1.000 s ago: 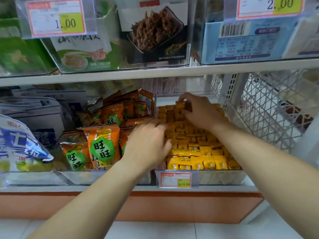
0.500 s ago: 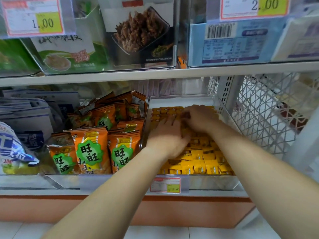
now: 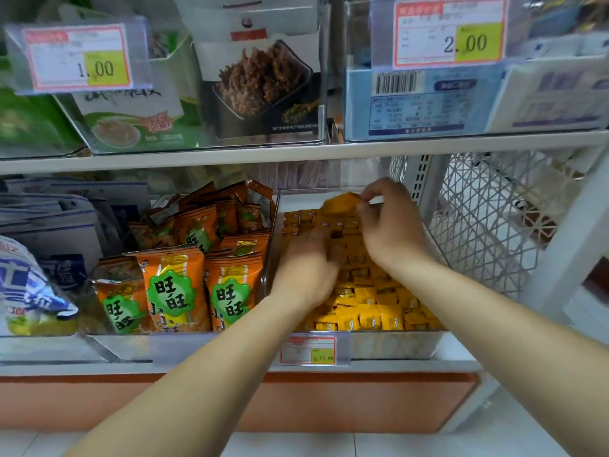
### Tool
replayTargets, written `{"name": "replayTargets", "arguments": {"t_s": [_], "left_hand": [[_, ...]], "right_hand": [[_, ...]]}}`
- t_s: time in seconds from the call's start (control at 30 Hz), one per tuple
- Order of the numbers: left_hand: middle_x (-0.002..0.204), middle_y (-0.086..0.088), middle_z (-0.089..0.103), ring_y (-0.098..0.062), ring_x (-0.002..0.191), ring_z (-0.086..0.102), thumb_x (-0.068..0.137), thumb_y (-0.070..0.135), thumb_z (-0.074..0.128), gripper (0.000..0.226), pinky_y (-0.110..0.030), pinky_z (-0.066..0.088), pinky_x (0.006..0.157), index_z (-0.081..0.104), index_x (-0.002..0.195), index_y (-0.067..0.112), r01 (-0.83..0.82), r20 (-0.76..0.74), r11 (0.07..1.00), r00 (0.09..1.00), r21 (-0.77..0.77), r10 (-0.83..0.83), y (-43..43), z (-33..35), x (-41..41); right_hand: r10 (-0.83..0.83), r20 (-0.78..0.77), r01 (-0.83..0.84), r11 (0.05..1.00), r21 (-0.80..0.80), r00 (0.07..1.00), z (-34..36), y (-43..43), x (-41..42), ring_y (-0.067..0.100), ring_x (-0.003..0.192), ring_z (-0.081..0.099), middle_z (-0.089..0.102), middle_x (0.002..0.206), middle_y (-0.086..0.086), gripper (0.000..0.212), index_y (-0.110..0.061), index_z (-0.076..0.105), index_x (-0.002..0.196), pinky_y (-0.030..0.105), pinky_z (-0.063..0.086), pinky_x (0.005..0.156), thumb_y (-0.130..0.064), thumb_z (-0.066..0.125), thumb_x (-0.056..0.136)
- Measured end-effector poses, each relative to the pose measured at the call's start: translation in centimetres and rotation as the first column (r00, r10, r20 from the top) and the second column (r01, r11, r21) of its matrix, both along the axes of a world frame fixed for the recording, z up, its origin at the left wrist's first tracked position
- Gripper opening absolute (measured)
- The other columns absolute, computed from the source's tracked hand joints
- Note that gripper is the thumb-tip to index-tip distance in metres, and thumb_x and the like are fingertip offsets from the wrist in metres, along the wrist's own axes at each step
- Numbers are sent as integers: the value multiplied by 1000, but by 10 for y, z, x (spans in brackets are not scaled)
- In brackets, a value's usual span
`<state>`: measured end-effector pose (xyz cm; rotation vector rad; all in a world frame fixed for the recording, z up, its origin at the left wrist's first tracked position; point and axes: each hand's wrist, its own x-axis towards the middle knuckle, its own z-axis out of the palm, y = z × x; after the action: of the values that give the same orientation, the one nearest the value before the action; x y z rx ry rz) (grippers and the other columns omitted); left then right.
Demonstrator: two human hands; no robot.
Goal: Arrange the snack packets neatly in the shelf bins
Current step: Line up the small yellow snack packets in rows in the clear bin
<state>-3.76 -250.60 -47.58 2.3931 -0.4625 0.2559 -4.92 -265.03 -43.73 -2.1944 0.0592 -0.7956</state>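
A clear shelf bin (image 3: 395, 346) holds several small yellow and orange snack packets (image 3: 369, 311) laid in rows. My right hand (image 3: 389, 222) is at the back of the bin and pinches a few orange packets (image 3: 339, 204), lifted above the rows. My left hand (image 3: 306, 268) lies palm down on the packets in the middle of the bin, fingers reaching forward; its fingertips are blurred. To the left, a second bin holds upright orange snack bags with green labels (image 3: 171, 291).
A white wire mesh panel (image 3: 487, 219) stands right of the bin. The upper shelf (image 3: 296, 153) with boxed goods and price tags hangs low overhead. Blue and white bags (image 3: 29, 285) fill the far left. A price tag (image 3: 308, 349) clips onto the bin's front.
My right hand has risen from the rows toward the bin's back with orange packets pinched in it. The left hand stays on the packets, shifted slightly. The view has tilted a little.
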Motion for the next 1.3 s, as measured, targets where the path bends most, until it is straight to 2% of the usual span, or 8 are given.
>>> {"name": "replayTargets", "arguments": {"t_s": [0.1, 0.2, 0.33, 0.47, 0.57, 0.73, 0.87, 1.3], "left_hand": [[103, -1, 68, -24, 95, 64, 102, 41, 47, 31, -26, 46, 74, 61, 118, 18, -174, -263, 860, 964, -480, 48, -6, 22, -11], [107, -7, 74, -26, 93, 72, 95, 32, 64, 34, -35, 59, 71, 65, 122, 12, -211, -438, 621, 867, -755, -239, -8, 32, -24], [113, -10, 71, -23, 95, 71, 90, 18, 72, 41, -29, 59, 64, 60, 128, 13, -125, -384, 632, 876, -765, -291, 4, 30, -34], [109, 1, 72, -17, 96, 70, 88, 23, 75, 37, -25, 56, 65, 60, 122, 31, -58, -316, 682, 912, -729, -260, 10, 30, -30], [110, 5, 71, -14, 104, 68, 88, 20, 75, 37, -31, 56, 79, 58, 113, 42, 0, -257, 726, 935, -688, -244, 8, 29, -27], [102, 5, 70, -19, 98, 65, 89, 44, 67, 45, -35, 53, 82, 57, 126, 21, -41, -67, 981, 997, -191, 29, 6, 22, -14], [135, -9, 54, -30, 124, 50, 93, 55, 52, 56, -45, 45, 102, 50, 134, 18, 28, 9, 957, 999, 289, -32, -3, 14, -2], [154, -4, 36, -30, 139, 33, 91, 68, 28, 66, -49, 28, 111, 35, 145, 28, 79, -18, 814, 996, 576, -84, 6, -6, 8]], "right_hand": [[44, 18, -46, 993, 106, 999, 8, -7, -45, 5, 80, 65, 65, 92, -16, 19, -30, 60, 86, 17, 47, 70, -13, 69, 90], [210, -49, -210, 978, 22, 976, 8, 0, -78, 1, 86, 68, 70, 94, -11, 24, -27, 68, 78, 14, 51, 82, -5, 77, 81], [279, -69, -260, 944, 203, 958, 10, -3, -77, -2, 79, 67, 71, 87, -9, 14, -22, 69, 77, 15, 53, 74, -13, 79, 80], [226, -97, -159, 877, 453, 969, 16, -3, -49, 13, 97, 64, 69, 101, -6, 25, -33, 60, 120, 34, 51, 90, -25, 62, 96], [358, -142, -256, 846, 467, 923, 14, 7, -34, -2, 94, 65, 70, 107, -11, 32, -45, 54, 125, 14, 47, 79, -28, 60, 98], [116, -61, -85, 921, 381, 991, 15, -10, -10, -10, 76, 62, 66, 92, -19, 29, -40, 53, 104, 16, 46, 64, -23, 71, 90], [73, 29, -78, 964, 255, 997, 11, -21, 9, -22, 74, 58, 62, 92, -18, 37, -32, 51, 107, 0, 40, 57, -14, 74, 85], [168, -252, -241, 925, -294, 953, -13, -17, 48, 17, 99, 62, 66, 113, 1, 33, -31, 62, 116, 31, 49, 79, -10, 66, 90]]}}
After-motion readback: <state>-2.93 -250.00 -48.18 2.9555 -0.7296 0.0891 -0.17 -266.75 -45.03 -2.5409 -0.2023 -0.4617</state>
